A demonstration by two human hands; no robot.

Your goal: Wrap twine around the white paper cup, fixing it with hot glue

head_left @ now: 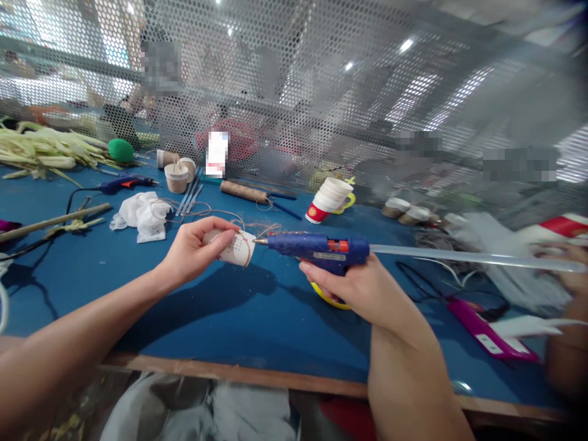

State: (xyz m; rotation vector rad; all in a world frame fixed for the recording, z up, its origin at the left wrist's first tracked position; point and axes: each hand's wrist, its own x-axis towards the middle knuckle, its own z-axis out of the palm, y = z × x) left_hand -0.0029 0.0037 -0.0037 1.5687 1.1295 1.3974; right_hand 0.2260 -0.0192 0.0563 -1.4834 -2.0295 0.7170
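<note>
My left hand is closed around a small white paper cup lying on its side in the air, with twine around its near end. In my right hand is a blue glue gun, gripped by its handle. Its metal nozzle points left and reaches the cup's edge; whether it touches I cannot tell. A long clear glue stick sticks out of the gun's back. Below the right hand shows a yellow loop, mostly hidden. Loose twine runs behind the cup.
Stacked paper cups and a twine spool lie further back. To the left are twine-wrapped cups, white netting, another glue gun and pale husks. A purple tool and another person's hand are right.
</note>
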